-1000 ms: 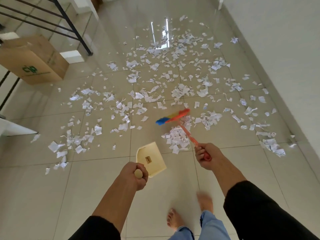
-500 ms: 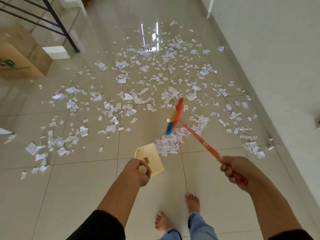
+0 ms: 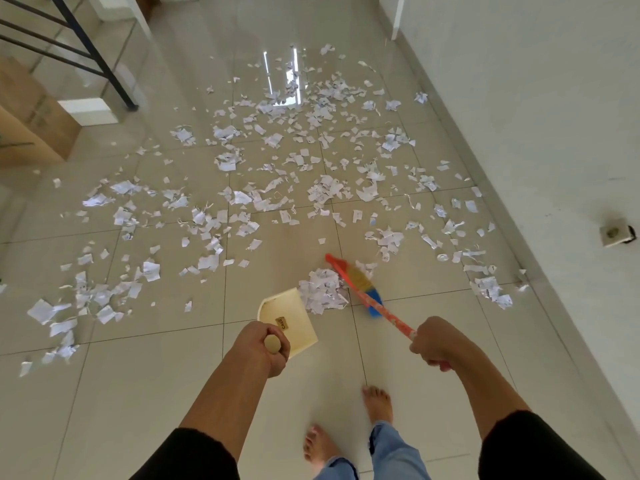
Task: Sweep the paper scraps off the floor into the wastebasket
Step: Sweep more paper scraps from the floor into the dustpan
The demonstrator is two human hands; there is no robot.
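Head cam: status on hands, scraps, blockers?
Left hand grips dustpan handle; right hand grips broom. Small scrap pile at pan's lip, none inside. Most scraps unswept. Wastebasket not in view.

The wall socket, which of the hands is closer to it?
Right. The right hand, gripping the broom, is on the same side as the wall socket. The left hand, holding the dustpan, is farther across the floor.

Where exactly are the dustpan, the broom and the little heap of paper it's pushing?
dustpan point(image 3: 294, 315): head view, on its cream tray.
broom point(image 3: 362, 280): head view, on the yellow bristles of its head.
heap of paper point(image 3: 322, 289): head view, on the middle of the pile at the pan's mouth.
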